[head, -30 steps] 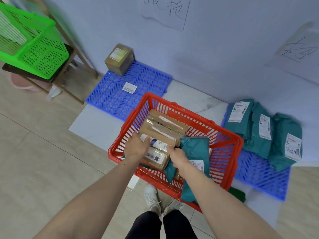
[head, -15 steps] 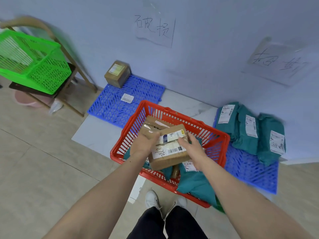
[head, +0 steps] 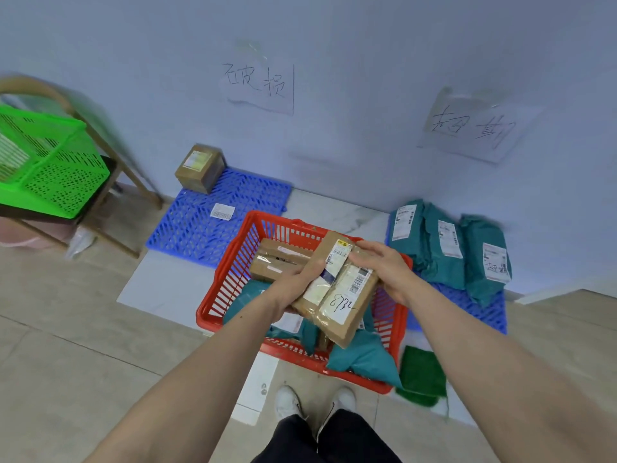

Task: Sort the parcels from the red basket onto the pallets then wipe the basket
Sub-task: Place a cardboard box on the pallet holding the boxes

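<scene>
Above the red basket (head: 233, 279) I hold a brown cardboard parcel (head: 337, 292) with white labels and the handwritten number 8732. My left hand (head: 295, 282) grips its left side, and my right hand (head: 384, 269) holds its right edge with the fingers over the top. Another brown box (head: 277, 262) and teal mailer bags (head: 364, 355) lie inside the basket. The left blue pallet (head: 233, 208) carries one brown box (head: 200, 167) and a loose label. The right blue pallet (head: 467, 305) holds several teal bags (head: 450, 242).
A green basket (head: 43, 162) sits on a wooden chair at the left. A green cloth (head: 422, 375) lies on the floor right of the red basket. Two paper signs hang on the wall. My white shoes stand just before the basket.
Both hands lifted the brown parcel out of the red basket and turned it upward, label facing me. The camera view tilted up toward the wall.
</scene>
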The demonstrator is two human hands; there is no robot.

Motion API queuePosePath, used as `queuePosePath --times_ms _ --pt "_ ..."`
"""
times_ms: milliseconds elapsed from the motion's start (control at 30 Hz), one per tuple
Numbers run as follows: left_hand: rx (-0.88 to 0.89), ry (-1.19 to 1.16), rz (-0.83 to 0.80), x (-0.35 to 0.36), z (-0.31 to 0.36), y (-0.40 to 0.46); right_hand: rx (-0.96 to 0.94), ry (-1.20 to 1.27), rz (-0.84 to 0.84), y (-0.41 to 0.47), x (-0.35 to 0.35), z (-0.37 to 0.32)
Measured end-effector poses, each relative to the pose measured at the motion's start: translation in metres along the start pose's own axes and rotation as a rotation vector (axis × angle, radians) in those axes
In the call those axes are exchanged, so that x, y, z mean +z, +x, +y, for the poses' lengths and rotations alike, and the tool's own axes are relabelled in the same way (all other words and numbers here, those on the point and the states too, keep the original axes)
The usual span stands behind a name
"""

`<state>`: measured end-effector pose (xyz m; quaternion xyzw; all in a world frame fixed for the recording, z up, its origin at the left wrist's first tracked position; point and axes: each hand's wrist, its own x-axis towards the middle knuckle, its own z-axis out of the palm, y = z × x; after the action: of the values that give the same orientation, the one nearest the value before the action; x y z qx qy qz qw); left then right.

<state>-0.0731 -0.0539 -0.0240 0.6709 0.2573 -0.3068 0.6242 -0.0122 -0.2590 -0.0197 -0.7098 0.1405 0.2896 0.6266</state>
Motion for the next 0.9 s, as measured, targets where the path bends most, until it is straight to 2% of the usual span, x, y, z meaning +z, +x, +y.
queuePosePath --times_ms 133,333,900 --pt "0.07 -0.105 0.068 0.009 0.0 0.002 0.01 0.039 0.081 -0.004 0.003 0.009" --pt "0.135 -0.12 0.157 0.019 -0.003 0.012 0.096 0.118 0.003 -0.01 0.012 0.023" --pt "0.139 -0.09 0.185 0.019 0.004 0.011 0.057 0.087 -0.029 0.004 0.013 0.022"
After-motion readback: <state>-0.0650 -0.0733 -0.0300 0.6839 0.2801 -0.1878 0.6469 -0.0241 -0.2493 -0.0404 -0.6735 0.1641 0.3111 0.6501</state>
